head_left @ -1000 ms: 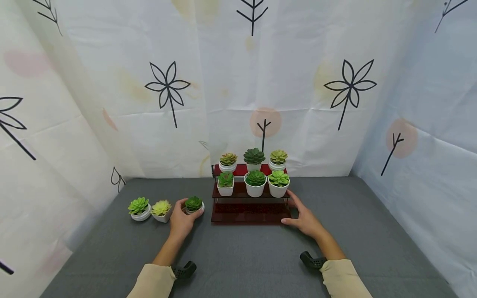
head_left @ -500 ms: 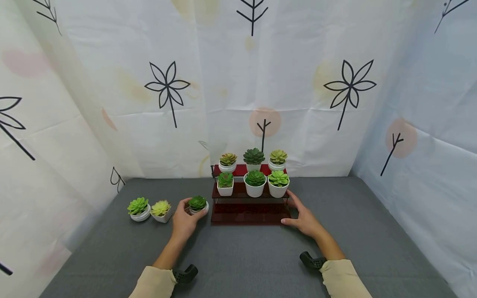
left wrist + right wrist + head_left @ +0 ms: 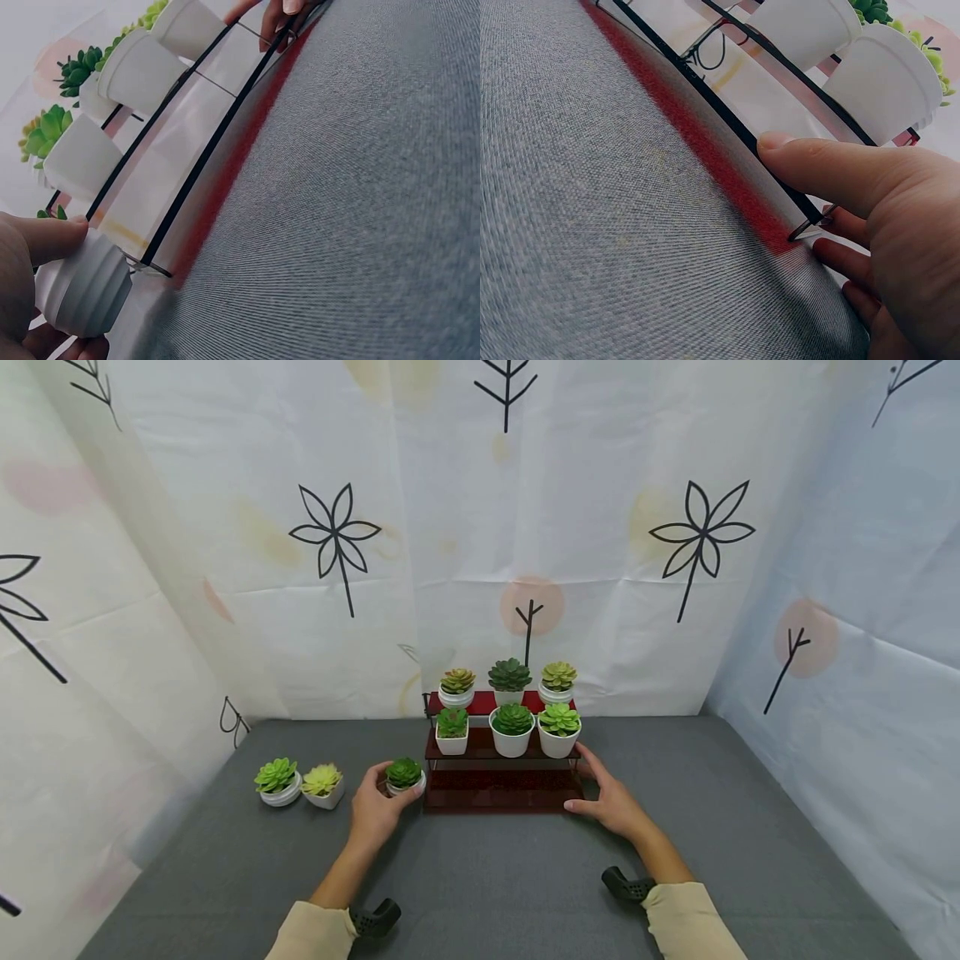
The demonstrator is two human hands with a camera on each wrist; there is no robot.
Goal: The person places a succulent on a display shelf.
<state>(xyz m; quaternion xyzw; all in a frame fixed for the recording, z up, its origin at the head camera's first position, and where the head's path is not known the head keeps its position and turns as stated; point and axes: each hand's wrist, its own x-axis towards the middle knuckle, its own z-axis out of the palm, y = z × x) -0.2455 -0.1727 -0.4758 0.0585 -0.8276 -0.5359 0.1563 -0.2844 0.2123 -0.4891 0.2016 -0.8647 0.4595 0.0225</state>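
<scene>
In the head view a dark red three-tier display stand [image 3: 502, 792] carries several potted succulents on its middle and top tiers. My left hand [image 3: 377, 807] grips a small dark green potted succulent [image 3: 404, 772] just off the stand's left end. Up close in the left wrist view, thumb and fingers go round its ribbed white pot [image 3: 86, 289]; most of its leaves are hidden. At the stand's right end my right hand [image 3: 617, 806] holds on, the thumb [image 3: 810, 161] on the front edge of the lowest tier and the fingers round the side.
Two more potted succulents, one bright green [image 3: 278, 782] and one yellow-green [image 3: 323, 785], stand on the grey tabletop [image 3: 480, 885] at the left. A white patterned cloth [image 3: 465, 527] hangs behind the table and along both sides.
My left hand has moved a little to the right with the dark green potted succulent, closer to the stand. The right hand keeps its place at the stand's right end.
</scene>
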